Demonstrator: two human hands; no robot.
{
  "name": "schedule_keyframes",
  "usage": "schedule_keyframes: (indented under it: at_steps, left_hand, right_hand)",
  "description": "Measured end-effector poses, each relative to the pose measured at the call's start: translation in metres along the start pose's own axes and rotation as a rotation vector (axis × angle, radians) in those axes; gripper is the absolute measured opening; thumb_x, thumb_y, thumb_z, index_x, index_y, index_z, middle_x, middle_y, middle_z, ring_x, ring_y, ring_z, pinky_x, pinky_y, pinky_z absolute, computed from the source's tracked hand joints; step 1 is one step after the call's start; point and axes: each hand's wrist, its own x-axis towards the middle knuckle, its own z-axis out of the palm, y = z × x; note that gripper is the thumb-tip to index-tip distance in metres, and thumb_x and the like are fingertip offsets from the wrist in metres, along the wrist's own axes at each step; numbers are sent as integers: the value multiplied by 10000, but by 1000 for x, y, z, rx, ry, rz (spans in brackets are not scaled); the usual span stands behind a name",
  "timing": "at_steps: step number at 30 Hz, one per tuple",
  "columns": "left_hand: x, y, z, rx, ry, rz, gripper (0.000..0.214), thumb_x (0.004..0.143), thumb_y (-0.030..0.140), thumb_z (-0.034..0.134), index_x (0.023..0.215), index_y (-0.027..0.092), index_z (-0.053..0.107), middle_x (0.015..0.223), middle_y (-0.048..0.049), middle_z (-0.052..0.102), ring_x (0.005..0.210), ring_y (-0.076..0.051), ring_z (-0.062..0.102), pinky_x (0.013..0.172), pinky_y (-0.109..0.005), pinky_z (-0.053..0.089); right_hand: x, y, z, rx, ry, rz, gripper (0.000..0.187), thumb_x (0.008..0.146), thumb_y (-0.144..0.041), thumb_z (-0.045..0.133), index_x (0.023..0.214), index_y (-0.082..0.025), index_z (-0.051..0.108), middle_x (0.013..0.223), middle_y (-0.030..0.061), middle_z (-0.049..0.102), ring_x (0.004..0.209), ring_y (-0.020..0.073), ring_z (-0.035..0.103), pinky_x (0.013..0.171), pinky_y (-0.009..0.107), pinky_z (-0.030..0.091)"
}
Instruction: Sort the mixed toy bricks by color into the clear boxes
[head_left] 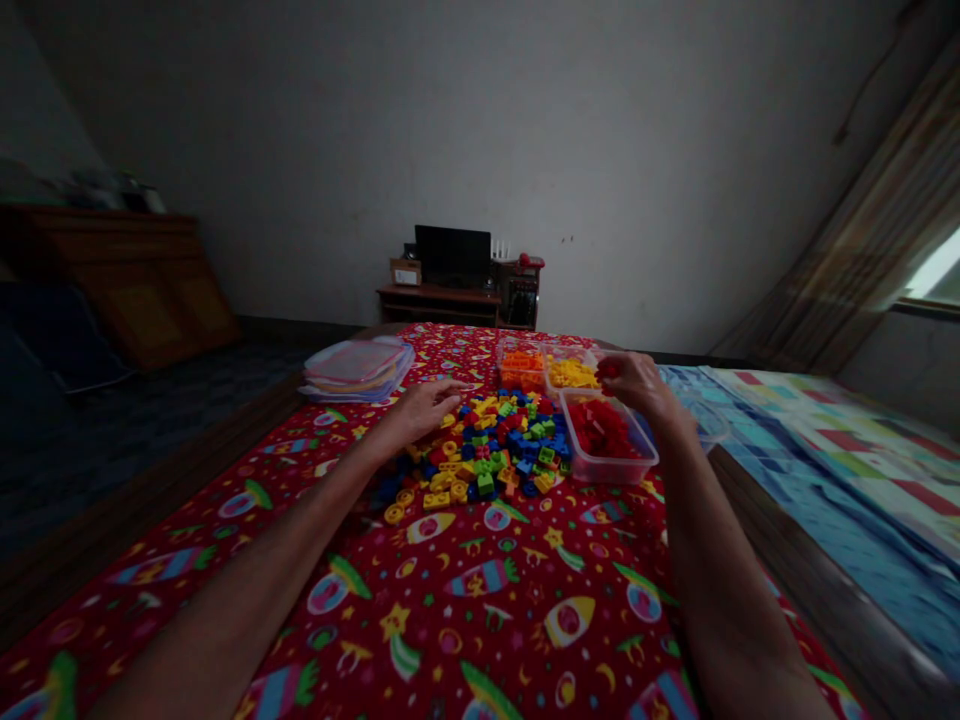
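Observation:
A heap of small plastic blocks (491,445) in blue, yellow, green, red and orange lies on a red rocket-print cloth (480,610). My left hand (427,405) hovers over the heap's left side, fingers stretched out and apart, holding nothing. My right hand (630,382) is above a clear tub of red blocks (606,432), its fingers pinched on a small red block (606,370). Behind stand a tub of orange blocks (521,368) and a tub of yellow blocks (571,372).
A stack of clear lids (358,366) lies at the cloth's far left. A blue and striped sheet (832,440) covers the surface to the right. Against the far wall stands a low wooden desk with a dark monitor (453,257). A curtain (862,260) hangs at right.

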Motion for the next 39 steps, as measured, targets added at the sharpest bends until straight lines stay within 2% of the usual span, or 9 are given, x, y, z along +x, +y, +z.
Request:
schedule_keyframes:
  at_steps: [5,10,13,16,21,25,28,35,39]
  left_hand:
    - [3,-12,-11,117,-23,-16,452,737,479,536,1018,172,713,1051,-90,720,954,-270,657,872,-346,490]
    - [3,-17,-22,197,9,-58,463,743,475,508,1033,174,708,1044,-87,721,926,-267,658,861,-344,489]
    - [2,-22,-30,233,28,-80,475,737,489,500,1026,175,709,1062,-79,716,958,-268,647,885,-335,479]
    - [2,-33,-38,264,85,-128,482,731,498,489,998,166,715,1039,-83,719,955,-272,646,893,-336,474]
    - [4,-48,-51,155,127,-172,552,698,568,511,1009,157,707,979,-86,728,936,-277,650,848,-333,496]
    - [5,-47,-54,117,145,-164,561,670,586,529,974,151,712,965,-84,728,935,-276,650,865,-332,493]
    - [5,-42,-52,114,138,-130,539,695,554,511,977,137,705,1006,-98,716,948,-273,647,878,-336,489]
    - [5,-32,-44,112,82,-73,429,721,470,527,957,167,719,975,-62,728,910,-254,649,842,-319,496]
    - [5,-37,-31,125,49,-86,397,706,422,517,930,172,730,957,-69,739,894,-261,656,824,-330,505]
  right_hand:
    - [-1,5,-7,-78,-21,47,340,775,-160,555,1090,-115,675,934,126,695,844,197,607,749,298,444]
    - [-6,-64,10,-49,-55,-204,290,832,-83,421,938,-121,689,791,102,680,688,154,573,650,264,402]
    - [-33,-126,42,16,-159,-516,256,891,-139,413,945,-141,663,825,94,669,751,165,581,693,272,418]
    - [-76,-178,77,67,-130,-934,267,923,-315,463,1109,-183,602,1127,118,615,1077,215,528,891,327,416]
    - [-122,-220,114,-18,-98,-1202,291,951,-371,394,1107,-216,584,1219,103,579,1247,262,407,1031,506,313]
    - [-113,-236,133,-67,-93,-1202,278,955,-242,353,1068,-181,600,1032,93,660,1084,247,515,1017,554,322]
    - [-96,-236,139,-169,-136,-1046,278,927,-220,388,1006,-113,632,968,137,670,1005,277,545,1007,580,327]
    - [-72,-196,123,-230,-222,-774,306,874,-172,498,1161,-134,596,1261,179,548,1142,306,477,997,617,313]
    - [-58,-171,112,-205,-237,-635,295,884,-182,467,1143,-162,606,1148,168,611,1124,299,483,961,551,361]
